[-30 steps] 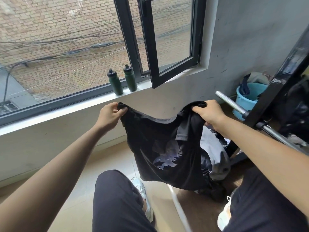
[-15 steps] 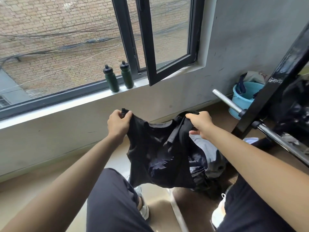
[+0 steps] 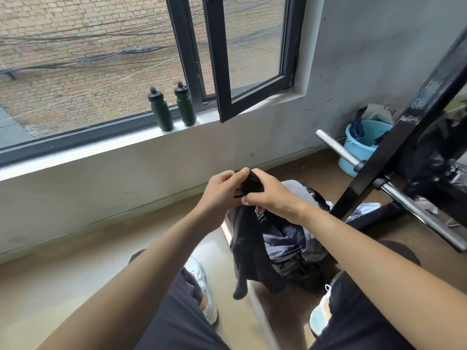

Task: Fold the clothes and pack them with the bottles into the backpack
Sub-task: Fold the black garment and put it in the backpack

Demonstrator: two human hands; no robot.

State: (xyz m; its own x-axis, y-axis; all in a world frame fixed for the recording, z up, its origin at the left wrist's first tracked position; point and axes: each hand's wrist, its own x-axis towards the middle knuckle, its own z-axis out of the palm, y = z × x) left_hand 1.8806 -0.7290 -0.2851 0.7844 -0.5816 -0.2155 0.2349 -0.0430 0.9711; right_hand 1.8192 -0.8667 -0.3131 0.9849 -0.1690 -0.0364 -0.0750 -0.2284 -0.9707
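Note:
A black shirt (image 3: 249, 246) hangs folded in half lengthwise from my two hands, which meet at its top edge. My left hand (image 3: 222, 192) and my right hand (image 3: 271, 194) both pinch the bunched top of the shirt, fingertips almost touching. Behind and below the shirt, a grey and dark backpack (image 3: 295, 246) stands on the floor between my feet. Two dark green bottles (image 3: 161, 111) (image 3: 185, 105) with black caps stand upright side by side on the white window sill (image 3: 101, 147), far from both hands.
An open black window sash (image 3: 252, 59) juts into the room above the sill. A black metal frame (image 3: 394, 147) with a chrome bar (image 3: 394, 195) slants across the right. A light blue bucket (image 3: 358, 147) with cloths stands in the corner. My knees and shoes fill the foreground.
My hands have come together, bringing the shirt's two shoulders to meet, so the spread shirt now hangs folded in half. They have also dropped lower, over the backpack.

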